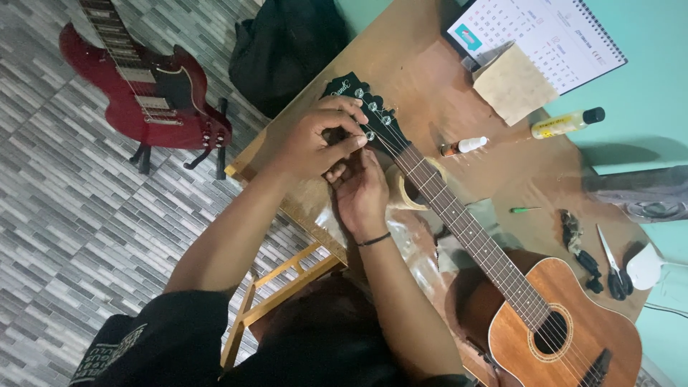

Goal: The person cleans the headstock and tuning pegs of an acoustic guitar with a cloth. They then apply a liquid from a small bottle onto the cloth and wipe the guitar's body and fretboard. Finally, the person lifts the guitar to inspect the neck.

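Acoustic guitar headstock (356,92): left hand (312,140) pinching tuner, right hand (360,192) beneath.

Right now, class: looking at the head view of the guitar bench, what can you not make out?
- Tuners under the left hand and right hand: the fingers hide them.
- Acoustic guitar body: cut off by the bottom edge.
- Red electric guitar neck: cut off by the top edge.
- Calendar print: too small.
- Small dark parts beside the scissors: too small to identify.
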